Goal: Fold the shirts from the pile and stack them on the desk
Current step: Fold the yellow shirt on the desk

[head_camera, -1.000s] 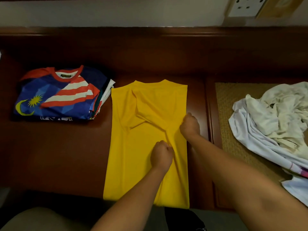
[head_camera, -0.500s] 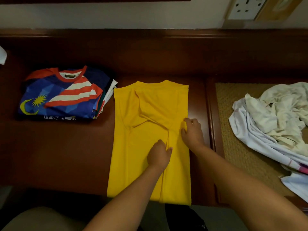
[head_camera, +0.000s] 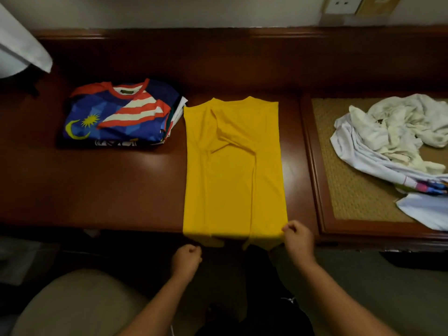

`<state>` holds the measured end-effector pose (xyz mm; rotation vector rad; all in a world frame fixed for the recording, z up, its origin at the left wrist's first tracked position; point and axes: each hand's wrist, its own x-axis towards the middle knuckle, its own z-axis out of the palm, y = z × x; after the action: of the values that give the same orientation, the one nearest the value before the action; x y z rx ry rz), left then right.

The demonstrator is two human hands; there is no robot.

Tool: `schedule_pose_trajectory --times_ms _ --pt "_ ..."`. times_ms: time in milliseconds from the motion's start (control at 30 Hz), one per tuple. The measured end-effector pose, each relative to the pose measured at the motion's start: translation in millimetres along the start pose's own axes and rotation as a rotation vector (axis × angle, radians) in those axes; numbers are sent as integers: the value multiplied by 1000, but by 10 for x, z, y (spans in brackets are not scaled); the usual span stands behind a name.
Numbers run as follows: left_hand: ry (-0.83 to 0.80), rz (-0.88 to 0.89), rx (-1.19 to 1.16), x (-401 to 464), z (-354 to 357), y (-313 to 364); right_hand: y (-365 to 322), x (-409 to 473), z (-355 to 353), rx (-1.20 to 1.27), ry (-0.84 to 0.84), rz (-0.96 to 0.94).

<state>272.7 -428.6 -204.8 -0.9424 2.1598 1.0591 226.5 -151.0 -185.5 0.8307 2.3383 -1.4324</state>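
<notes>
Surface: dark polished wooden desk (head_camera: 109, 185) with a raised back ledge, seen from the head view; a woven mat panel (head_camera: 351, 190) is inset at its right end.
Yellow shirt (head_camera: 230, 170): smooth plain fabric, lying flat at the desk's centre, collar toward the wall, both sides folded inward to a long rectangle; its hem hangs over the near desk edge.
Right hand (head_camera: 297, 238): fingers curled, pinching the shirt's near right hem corner at the desk edge.
Left hand (head_camera: 186, 259): closed in a loose fist just below the near left hem corner; whether it actually holds cloth cannot be told.
Folded stack (head_camera: 121, 115): left of the yellow shirt, just beside its upper left edge; the top shirt is blue with red and white stripes and a yellow crescent and star.
Unfolded pile (head_camera: 392, 134): crumpled white and cream garments on the mat, well apart from both hands.
White cloth (head_camera: 21, 49): at the far left corner, partly out of frame.
</notes>
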Motion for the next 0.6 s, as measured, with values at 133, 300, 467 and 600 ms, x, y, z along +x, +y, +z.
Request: schedule_pose_trajectory --times_ms 133,300,467,600 --pt "-76 -103 -164 40 -113 -405 455 -116 103 143 -37 440" --pt "-200 -127 -340 250 -108 -283 500 -84 338 338 -167 484" --pt "-210 -73 -397 446 12 -149 580 -42 399 263 -192 353" --pt "-55 49 -301 339 -14 -302 723 -89 322 243 -245 293"
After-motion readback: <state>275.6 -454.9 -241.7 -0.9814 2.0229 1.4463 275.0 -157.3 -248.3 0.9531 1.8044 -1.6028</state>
